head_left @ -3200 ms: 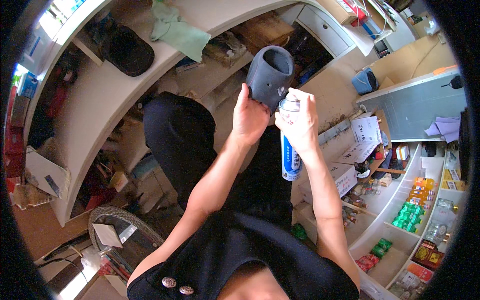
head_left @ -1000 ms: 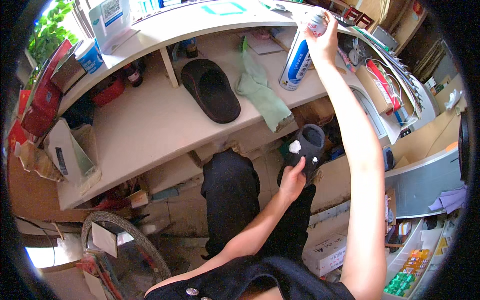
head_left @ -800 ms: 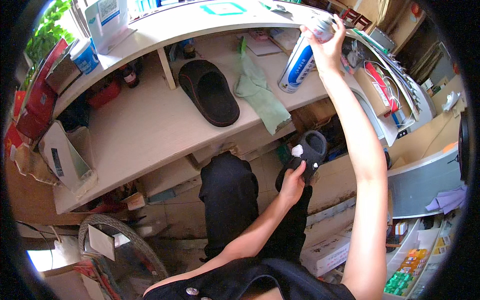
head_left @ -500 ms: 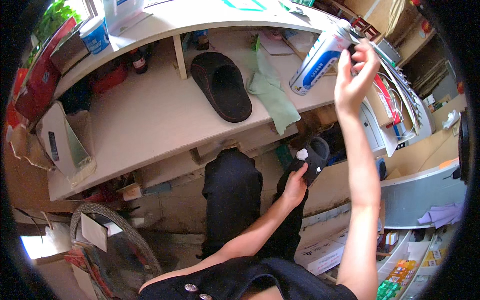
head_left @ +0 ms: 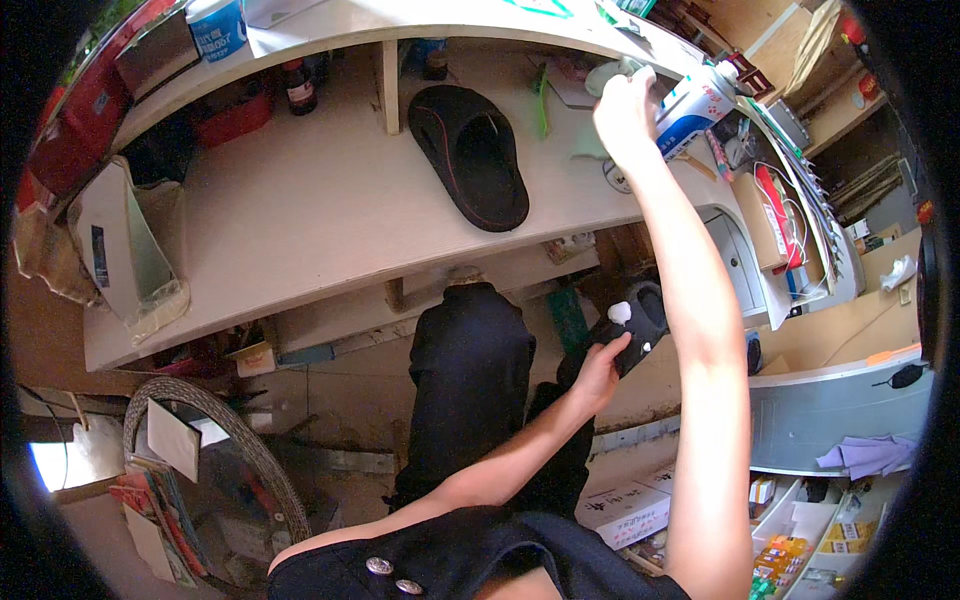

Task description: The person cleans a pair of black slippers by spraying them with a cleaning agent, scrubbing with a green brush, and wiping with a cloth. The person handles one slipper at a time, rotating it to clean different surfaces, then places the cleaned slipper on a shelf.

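My left hand (head_left: pixel 600 375) grips a dark slipper (head_left: pixel 650 305) low over my right leg. White foam (head_left: pixel 620 313) sits in blobs on that slipper. Above the desk, my right hand (head_left: pixel 625 120) is closed around a pale green cloth (head_left: pixel 606 76), which is blurred and partly hidden by the hand. Just right of this hand stands a white and blue spray can (head_left: pixel 690 110); the hand overlaps its edge, and I cannot tell whether they touch. A second black slipper (head_left: pixel 495 180) lies on the desk to the left.
The white desk (head_left: pixel 290 250) has a raised shelf bearing a blue and white tub (head_left: pixel 215 30). A dark bottle (head_left: pixel 299 88) stands beneath the shelf. A carton with cables (head_left: pixel 770 220) is at the right. A wheel (head_left: pixel 270 450) stands at lower left, drawers with small boxes (head_left: pixel 780 555) at lower right.
My right hand has let go of the spray can, now standing on the desk, and moved left to take up the green cloth. My left hand still holds the foamed slipper.
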Available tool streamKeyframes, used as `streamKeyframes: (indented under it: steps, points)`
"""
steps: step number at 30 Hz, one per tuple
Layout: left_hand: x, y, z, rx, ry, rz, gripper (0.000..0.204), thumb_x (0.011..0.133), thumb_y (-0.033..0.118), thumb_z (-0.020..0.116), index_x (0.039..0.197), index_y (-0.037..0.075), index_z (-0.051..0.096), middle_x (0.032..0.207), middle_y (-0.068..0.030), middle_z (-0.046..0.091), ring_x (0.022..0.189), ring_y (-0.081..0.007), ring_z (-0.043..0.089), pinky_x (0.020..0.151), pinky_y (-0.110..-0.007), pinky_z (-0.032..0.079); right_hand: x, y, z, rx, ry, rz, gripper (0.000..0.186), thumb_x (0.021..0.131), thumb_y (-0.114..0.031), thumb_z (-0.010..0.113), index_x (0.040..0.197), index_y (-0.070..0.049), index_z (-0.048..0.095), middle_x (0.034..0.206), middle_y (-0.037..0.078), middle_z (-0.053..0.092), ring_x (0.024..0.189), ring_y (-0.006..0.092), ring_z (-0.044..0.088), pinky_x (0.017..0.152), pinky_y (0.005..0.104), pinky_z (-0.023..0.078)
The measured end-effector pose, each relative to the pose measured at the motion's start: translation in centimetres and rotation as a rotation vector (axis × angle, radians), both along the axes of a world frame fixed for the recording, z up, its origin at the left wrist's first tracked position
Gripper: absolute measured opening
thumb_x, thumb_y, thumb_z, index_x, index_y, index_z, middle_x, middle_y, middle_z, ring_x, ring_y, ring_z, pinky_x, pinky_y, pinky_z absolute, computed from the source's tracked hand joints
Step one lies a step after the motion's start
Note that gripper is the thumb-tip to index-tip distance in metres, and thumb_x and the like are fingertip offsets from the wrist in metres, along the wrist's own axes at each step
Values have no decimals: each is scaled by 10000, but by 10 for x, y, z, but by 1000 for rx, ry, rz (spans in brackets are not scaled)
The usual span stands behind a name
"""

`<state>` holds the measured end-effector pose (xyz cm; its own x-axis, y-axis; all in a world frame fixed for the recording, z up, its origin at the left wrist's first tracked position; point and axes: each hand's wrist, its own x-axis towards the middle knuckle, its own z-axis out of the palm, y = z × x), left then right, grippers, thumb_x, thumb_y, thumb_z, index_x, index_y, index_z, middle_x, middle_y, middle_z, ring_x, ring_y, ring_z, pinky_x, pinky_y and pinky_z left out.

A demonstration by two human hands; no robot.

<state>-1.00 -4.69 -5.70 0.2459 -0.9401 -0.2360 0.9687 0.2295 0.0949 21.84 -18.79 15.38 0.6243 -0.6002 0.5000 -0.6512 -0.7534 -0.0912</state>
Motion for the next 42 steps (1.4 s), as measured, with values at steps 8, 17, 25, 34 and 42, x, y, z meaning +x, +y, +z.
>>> streamKeyframes:
  steps: [8, 17, 25, 34, 42]
  points:
    - [-3, 6, 10, -5, 31, 36, 355, 963, 295, 554, 1164, 13, 632, 1166, -57, 657, 1093, -152, 585, 975, -339, 415, 60, 6, -47, 213, 127, 81, 478, 848, -420, 682, 1061, 7, 658, 1098, 251, 647, 991, 406, 643, 859, 474, 527]
    - [8, 4, 3, 9, 167, 61, 344, 949, 219, 561, 1230, 20, 564, 1198, -76, 631, 1089, -201, 595, 1002, -353, 442, -3, 15, -25, 825, 14, 171, 236, 863, -157, 565, 1033, 4, 539, 815, 117, 630, 655, 218, 636, 568, 348, 506]
    - [10, 2, 25, -191, 235, 30, 419, 954, 284, 529, 1285, 28, 502, 1299, -146, 569, 1181, -292, 558, 1047, -460, 423, -295, 96, -20, 476, -493, 216, 284, 982, -152, 476, 1234, -28, 524, 1041, 84, 613, 847, 184, 564, 821, 314, 462]
    - [1, 28, 59, -225, 38, -82, 519, 1000, 395, 425, 1372, 33, 421, 1378, -141, 515, 1251, -274, 514, 1094, -425, 376, -410, 180, -88, 342, -222, -108, 486, 899, -65, 620, 1371, -138, 532, 1086, 143, 660, 771, 244, 637, 723, 377, 539]
    - [-6, 41, 63, -197, -110, -117, 399, 973, 350, 461, 1267, 99, 559, 1274, -76, 614, 1212, -231, 538, 1106, -395, 314, -398, 182, -99, 142, -63, -39, 473, 874, -210, 683, 1327, -276, 565, 747, 66, 503, 525, 261, 570, 471, 400, 496]
